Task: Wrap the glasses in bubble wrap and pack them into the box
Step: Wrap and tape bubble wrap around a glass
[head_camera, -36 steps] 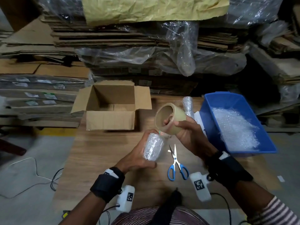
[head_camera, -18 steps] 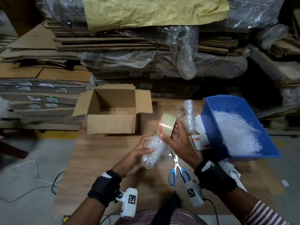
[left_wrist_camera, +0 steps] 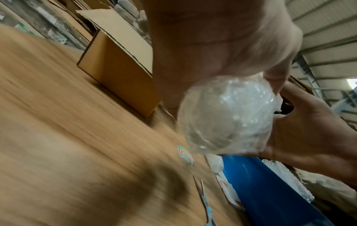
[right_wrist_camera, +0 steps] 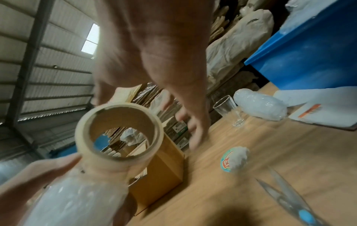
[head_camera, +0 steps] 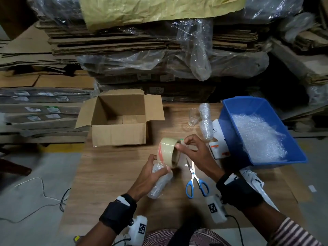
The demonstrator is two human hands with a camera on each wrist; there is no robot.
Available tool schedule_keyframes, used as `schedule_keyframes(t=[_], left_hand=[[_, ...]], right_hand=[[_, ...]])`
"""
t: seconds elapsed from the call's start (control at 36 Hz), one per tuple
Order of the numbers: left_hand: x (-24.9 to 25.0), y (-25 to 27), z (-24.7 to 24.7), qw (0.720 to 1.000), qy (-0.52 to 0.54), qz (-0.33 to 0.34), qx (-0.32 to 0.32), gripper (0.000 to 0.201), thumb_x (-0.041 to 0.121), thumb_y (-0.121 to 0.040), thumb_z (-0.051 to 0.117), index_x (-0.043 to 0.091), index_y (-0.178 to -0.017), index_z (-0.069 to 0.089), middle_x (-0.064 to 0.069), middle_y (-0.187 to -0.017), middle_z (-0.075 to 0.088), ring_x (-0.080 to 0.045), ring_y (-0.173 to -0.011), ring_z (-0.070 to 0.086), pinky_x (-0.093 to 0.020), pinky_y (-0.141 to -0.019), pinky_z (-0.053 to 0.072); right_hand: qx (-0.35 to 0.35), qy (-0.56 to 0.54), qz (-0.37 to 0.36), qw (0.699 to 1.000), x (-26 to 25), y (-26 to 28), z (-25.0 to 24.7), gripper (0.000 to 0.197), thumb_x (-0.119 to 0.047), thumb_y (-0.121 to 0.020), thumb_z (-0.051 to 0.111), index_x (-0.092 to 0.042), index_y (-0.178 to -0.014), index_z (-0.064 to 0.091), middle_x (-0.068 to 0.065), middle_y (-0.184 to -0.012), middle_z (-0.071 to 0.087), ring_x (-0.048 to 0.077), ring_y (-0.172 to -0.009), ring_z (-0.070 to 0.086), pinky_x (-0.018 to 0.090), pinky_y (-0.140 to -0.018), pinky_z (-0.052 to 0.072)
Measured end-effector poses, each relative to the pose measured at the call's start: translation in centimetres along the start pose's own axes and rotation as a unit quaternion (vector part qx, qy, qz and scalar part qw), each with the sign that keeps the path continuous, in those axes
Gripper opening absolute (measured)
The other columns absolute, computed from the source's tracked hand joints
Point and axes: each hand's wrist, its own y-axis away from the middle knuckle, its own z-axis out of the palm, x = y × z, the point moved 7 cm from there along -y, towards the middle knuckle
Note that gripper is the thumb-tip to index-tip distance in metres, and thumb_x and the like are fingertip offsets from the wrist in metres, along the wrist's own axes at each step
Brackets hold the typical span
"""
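My left hand (head_camera: pixel 159 166) grips a bubble-wrapped glass (head_camera: pixel 159 183), held tilted above the wooden table; its wrapped end fills the left wrist view (left_wrist_camera: pixel 226 116). A roll of clear packing tape (head_camera: pixel 168 151) sits against the top of that glass. My right hand (head_camera: pixel 181 143) pinches the roll at its upper rim, thumb on the near edge. In the right wrist view I look through the roll's core (right_wrist_camera: pixel 119 133). A bare glass (head_camera: pixel 194 117) stands upright further back, with two wrapped glasses (head_camera: pixel 205 125) beside it. The open cardboard box (head_camera: pixel 120 119) is empty.
A blue bin (head_camera: pixel 230 125) holding bubble wrap (head_camera: pixel 257 135) stands at the right. Blue-handled scissors (head_camera: pixel 195 180) lie between my hands and the bin. White cards (head_camera: pixel 219 148) lie by the bin. Stacked flat cardboard and plastic sheeting rise behind the table.
The right hand has brought the tape roll down and left onto the wrapped glass. The left hand has turned the glass more upright under the roll.
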Motion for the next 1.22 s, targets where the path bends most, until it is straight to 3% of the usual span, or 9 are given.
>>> schedule_keyframes(t=[0.11,0.19,0.28,0.42,0.56,0.72,0.86,1.0,1.22], left_hand=[[-0.6,-0.3,-0.5,0.996,-0.083,0.028,0.017,0.071,0.064,-0.069,0.073,0.012,-0.115,0.06,-0.002,-0.098,0.073,-0.01,-0.084,0.069,-0.026,-0.074,0.056],[-2.0,-0.8,-0.9,0.993,-0.112,0.012,0.017,0.062,0.064,-0.071,0.075,0.013,-0.107,0.067,-0.004,-0.095,0.075,-0.021,-0.086,0.071,-0.042,-0.08,0.058],[-3.3,-0.7,-1.3,0.996,-0.087,-0.011,0.018,0.058,0.057,-0.071,0.079,0.007,-0.1,0.07,-0.011,-0.091,0.075,-0.027,-0.083,0.071,-0.039,-0.075,0.057],[-5.4,-0.9,-1.0,0.994,-0.036,-0.096,-0.028,0.067,0.058,-0.066,0.077,0.007,-0.109,0.069,-0.012,-0.101,0.076,-0.018,-0.088,0.07,-0.027,-0.077,0.054],[-6.6,-0.9,-0.9,0.989,0.029,-0.146,-0.024,0.058,0.033,-0.072,0.076,0.0,-0.118,0.062,-0.018,-0.099,0.072,-0.021,-0.08,0.068,-0.027,-0.066,0.054],[-6.5,-1.2,-2.2,0.996,-0.036,-0.082,0.022,0.053,0.044,-0.069,0.071,0.009,-0.109,0.067,-0.015,-0.101,0.074,-0.025,-0.09,0.069,-0.04,-0.08,0.054],[-5.4,-1.3,-2.8,0.997,-0.078,0.001,0.012,0.041,0.044,-0.069,0.064,0.013,-0.097,0.063,-0.001,-0.088,0.07,-0.014,-0.08,0.064,-0.032,-0.073,0.051],[-4.1,-1.4,-2.9,0.992,-0.111,0.059,-0.008,0.06,0.046,-0.068,0.06,0.012,-0.115,0.046,0.0,-0.104,0.059,-0.018,-0.087,0.06,-0.036,-0.078,0.05],[-3.1,-1.6,-4.1,0.982,-0.146,0.114,-0.026,0.051,0.051,-0.08,0.056,0.019,-0.118,0.044,0.001,-0.102,0.061,-0.016,-0.079,0.061,-0.039,-0.075,0.05]], right_hand=[[-0.172,-0.108,0.163,0.965,2.5,1.1,2.3,0.076,-0.056,-0.081,0.079,-0.033,-0.142,0.04,0.003,-0.136,0.059,0.019,-0.117,0.068,0.045,-0.092,0.059],[-0.202,-0.142,0.194,0.95,3.1,1.6,3.5,0.06,-0.048,-0.083,0.079,-0.033,-0.135,0.052,0.002,-0.131,0.067,0.026,-0.114,0.07,0.045,-0.087,0.059],[-0.174,-0.171,0.199,0.949,3.6,1.7,3.8,0.059,-0.032,-0.078,0.084,-0.029,-0.13,0.057,0.008,-0.129,0.067,0.028,-0.115,0.069,0.043,-0.085,0.06],[-0.11,-0.137,0.149,0.973,4.5,1.8,3.5,0.063,-0.015,-0.075,0.086,-0.03,-0.128,0.058,0.008,-0.129,0.062,0.022,-0.119,0.065,0.048,-0.092,0.06],[-0.065,-0.137,0.138,0.979,5.7,2.3,4.4,0.067,-0.021,-0.069,0.089,-0.03,-0.129,0.062,0.008,-0.123,0.07,0.022,-0.116,0.067,0.04,-0.092,0.06],[-0.025,-0.168,0.135,0.976,6.7,2.7,5.5,0.07,-0.015,-0.069,0.085,-0.021,-0.134,0.061,0.011,-0.119,0.073,0.022,-0.11,0.07,0.041,-0.092,0.06],[0.038,-0.122,0.104,0.986,6.9,2.1,4.7,0.073,-0.004,-0.07,0.088,-0.02,-0.136,0.06,0.008,-0.123,0.071,0.019,-0.107,0.071,0.027,-0.088,0.057],[0.061,-0.082,0.092,0.991,7.1,1.6,3.8,0.08,-0.008,-0.065,0.092,-0.027,-0.136,0.061,0.002,-0.127,0.068,0.012,-0.104,0.071,0.026,-0.087,0.058],[0.074,-0.064,0.092,0.991,8.6,1.5,4.5,0.084,-0.02,-0.057,0.091,-0.032,-0.134,0.06,-0.002,-0.133,0.066,0.02,-0.115,0.067,0.039,-0.096,0.058]])
